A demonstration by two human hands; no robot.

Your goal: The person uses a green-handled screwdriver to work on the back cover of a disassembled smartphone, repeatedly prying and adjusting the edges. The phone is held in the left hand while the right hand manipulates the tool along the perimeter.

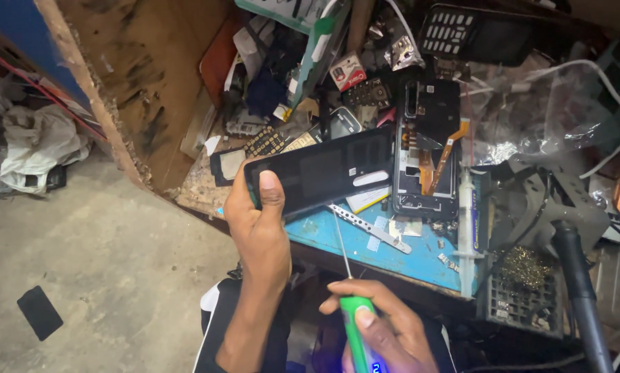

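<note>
My left hand [258,221] grips a black phone back cover [324,169] by its left end, thumb pressed on its face, holding it level over the blue mat [386,252]. My right hand [379,324] is closed around a green-handled screwdriver [355,324]; its thin metal shaft [342,245] points up toward the cover's lower edge. Whether the tip touches the cover I cannot tell. An opened phone frame [427,186] with orange flex cables lies on the mat just right of the cover.
The bench is crowded: a metal tweezer [369,226], a syringe [467,228], a keypad phone [455,31], clear plastic bags [531,110], a white cable [617,103], a tray of small screws [524,290], and a black stand [576,276]. Concrete floor [102,262] lies left.
</note>
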